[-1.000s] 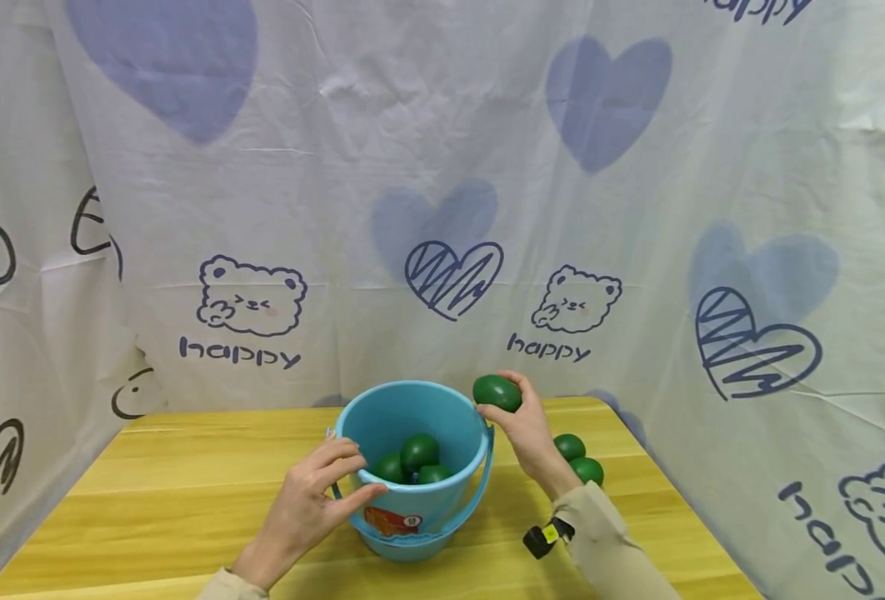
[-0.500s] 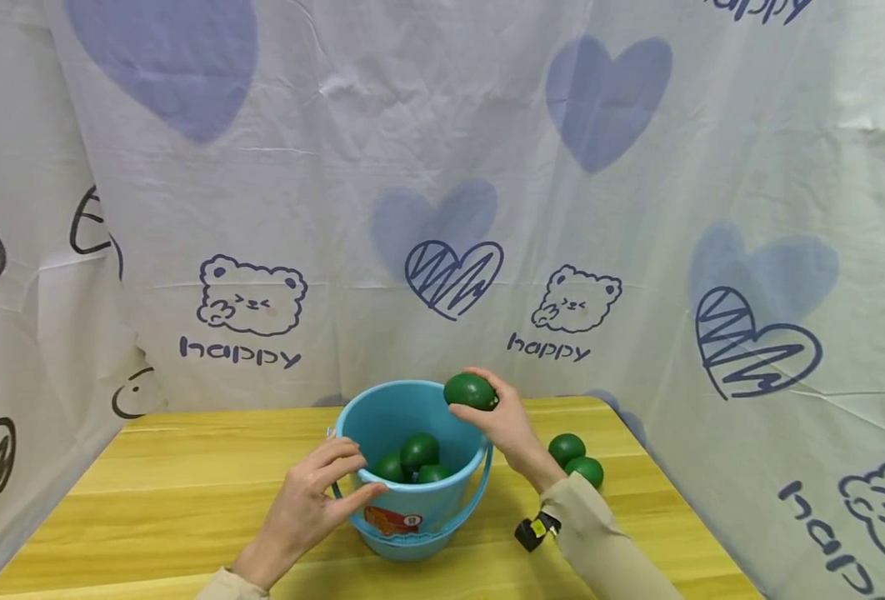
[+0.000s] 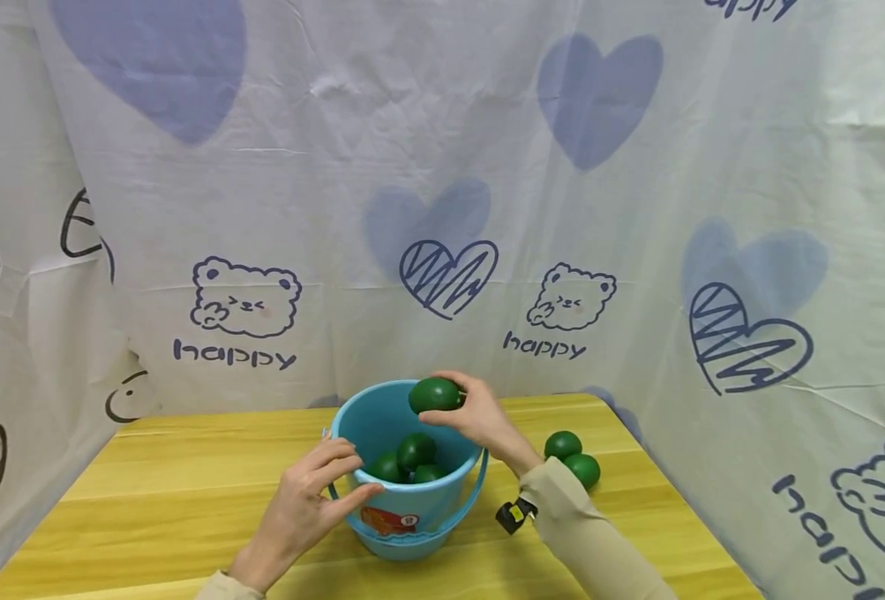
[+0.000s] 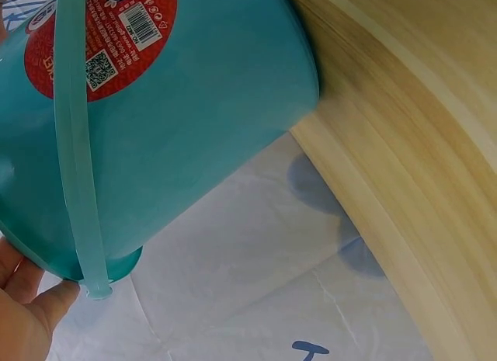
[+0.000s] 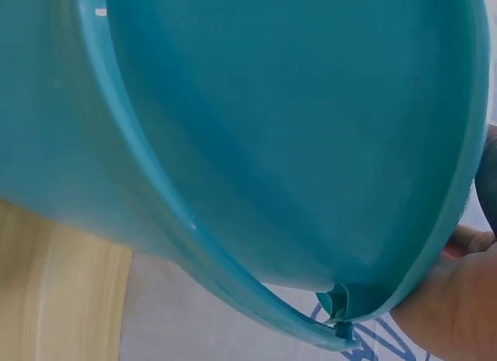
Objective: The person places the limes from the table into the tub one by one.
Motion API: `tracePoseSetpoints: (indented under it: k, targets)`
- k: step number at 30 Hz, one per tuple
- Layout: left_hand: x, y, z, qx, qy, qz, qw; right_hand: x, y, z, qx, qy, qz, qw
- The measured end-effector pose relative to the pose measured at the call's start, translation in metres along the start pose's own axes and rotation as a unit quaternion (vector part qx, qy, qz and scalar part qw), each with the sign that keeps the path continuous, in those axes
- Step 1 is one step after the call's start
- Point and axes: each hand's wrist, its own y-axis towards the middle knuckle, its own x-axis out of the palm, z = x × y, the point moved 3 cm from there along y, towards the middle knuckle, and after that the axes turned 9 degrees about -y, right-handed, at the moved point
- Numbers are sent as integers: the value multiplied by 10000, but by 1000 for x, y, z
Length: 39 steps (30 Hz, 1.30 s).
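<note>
A light blue bucket [image 3: 442, 502] stands upright on the table, several dark green avocados [image 3: 416, 452] lying inside. My left hand [image 3: 310, 490] grips its near-left rim, fingers over the edge and thumb on the outside. The left wrist view shows the bucket's wall [image 4: 202, 128] with that hand [image 4: 27, 318] at the rim. Above the bucket's opening, my right hand [image 3: 480, 417] holds another avocado [image 3: 433, 396] between thumb and fingers. In the right wrist view the hand [image 5: 450, 303] is beside the rim, and only a dark edge of the avocado [image 5: 489, 182] shows.
Two more avocados [image 3: 562, 445] lie on the wooden table [image 3: 187, 467] right of the bucket. The bucket's handle [image 3: 478, 483] hangs down in front. A black device with a yellow mark [image 3: 516, 515] is at the right wrist. A printed cloth [image 3: 382, 125] hangs behind the table.
My right hand has moved left with the avocado, from beyond the bucket's right rim to over its opening. The left hand keeps its grip on the rim.
</note>
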Motion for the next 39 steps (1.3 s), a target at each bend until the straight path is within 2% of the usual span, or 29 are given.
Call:
tracePoseSetpoints:
  k: [9, 16, 19, 23, 27, 39]
  targets:
    - [1, -1, 1, 76, -11, 26, 10000, 7, 2, -4, 76, 10, -235, 9997]
    - [1, 2, 2, 18, 2, -8, 10000, 9, 5, -6, 106, 440, -288, 9986]
    - [1, 3, 2, 179, 17, 41, 9998, 9, 4, -5, 115, 568, -288, 9979]
    - [0, 3, 2, 354, 70, 117, 9993, 8, 2, -5, 131, 463, -189, 9987]
    - [0, 3, 2, 371, 27, 159, 9992, 7, 2, -5, 44, 522, -69, 9986]
    - [0, 0, 0, 36, -26, 8, 10000, 0, -2, 1, -189, 1113, 552, 9921]
